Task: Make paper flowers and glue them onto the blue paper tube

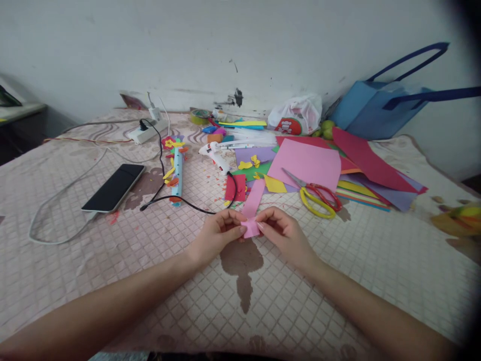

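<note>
Both hands meet at the middle of the table over a strip of pink paper (254, 199). My left hand (221, 230) pinches the near end of the strip from the left, thumb on top. From the other side, my right hand (281, 230) grips the same end between thumb and fingers. That end is folded over into a small square flap, and the rest of the strip stretches away from me. Just beyond lie a red paper piece (235, 188) and a yellow paper piece (275, 183). Scissors (317, 195) with yellow and red handles rest right of the strip, blades partly apart.
A white glue gun (216, 156) trails a black cord to a power strip (148, 131). A decorated light-blue paper stick (177, 173) and a charging phone (113, 188) lie left. Coloured sheets (306, 163), a plastic bag (295, 116) and a blue bag (376, 108) fill the back right.
</note>
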A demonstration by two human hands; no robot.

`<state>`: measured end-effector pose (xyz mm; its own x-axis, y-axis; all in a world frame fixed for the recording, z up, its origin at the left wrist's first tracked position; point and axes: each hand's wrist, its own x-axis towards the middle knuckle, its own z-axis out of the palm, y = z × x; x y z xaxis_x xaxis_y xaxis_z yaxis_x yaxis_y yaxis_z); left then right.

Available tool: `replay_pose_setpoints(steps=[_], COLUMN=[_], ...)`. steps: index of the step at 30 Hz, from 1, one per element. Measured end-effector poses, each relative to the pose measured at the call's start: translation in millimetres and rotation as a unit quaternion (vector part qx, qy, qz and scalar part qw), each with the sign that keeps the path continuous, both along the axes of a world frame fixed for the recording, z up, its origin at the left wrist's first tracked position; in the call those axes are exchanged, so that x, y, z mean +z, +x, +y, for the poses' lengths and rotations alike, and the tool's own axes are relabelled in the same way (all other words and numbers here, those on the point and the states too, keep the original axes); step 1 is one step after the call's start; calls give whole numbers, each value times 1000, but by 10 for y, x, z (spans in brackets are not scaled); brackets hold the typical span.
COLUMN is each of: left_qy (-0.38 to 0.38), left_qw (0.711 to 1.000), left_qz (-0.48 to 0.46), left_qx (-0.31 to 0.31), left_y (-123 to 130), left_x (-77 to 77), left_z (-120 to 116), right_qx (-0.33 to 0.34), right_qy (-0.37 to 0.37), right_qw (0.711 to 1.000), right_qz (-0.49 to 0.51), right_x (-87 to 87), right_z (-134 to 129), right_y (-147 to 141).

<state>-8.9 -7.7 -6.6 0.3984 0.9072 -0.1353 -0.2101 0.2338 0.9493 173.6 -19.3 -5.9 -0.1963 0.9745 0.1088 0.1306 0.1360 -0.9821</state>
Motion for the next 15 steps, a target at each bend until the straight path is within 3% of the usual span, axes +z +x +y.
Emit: replay_pose_setpoints(steps=[15], left_qy=[-20], left_qw=[999], left_qz=[-48], left_qx=[7], left_y=[-20], left_x=[-56], left_z=[15], right_qx=[23], right_qy=[38], right_qw=[998], right_qz=[-43], right_x=[25], right_z=[-48], right_y=[-37])
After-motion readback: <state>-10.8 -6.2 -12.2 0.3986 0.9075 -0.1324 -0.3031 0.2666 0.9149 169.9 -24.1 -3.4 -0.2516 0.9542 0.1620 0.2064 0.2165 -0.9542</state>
